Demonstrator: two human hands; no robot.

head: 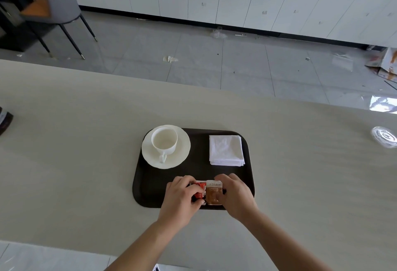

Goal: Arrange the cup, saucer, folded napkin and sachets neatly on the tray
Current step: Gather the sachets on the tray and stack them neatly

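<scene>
As they lie side by side at the near edge of the tray (150, 184), the left hand (181, 197) pinches the red sachet (199, 191), the right hand (235, 195) the brown sachet (213, 194) (each grip curled close)

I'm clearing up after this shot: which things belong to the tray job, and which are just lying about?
Part of the job: tray, cup, saucer, folded napkin, red sachet under the left hand, brown sachet under the right hand.

Lying about: clear lid and dark object on the table; chair, paper scraps and boxes on the floor.
</scene>
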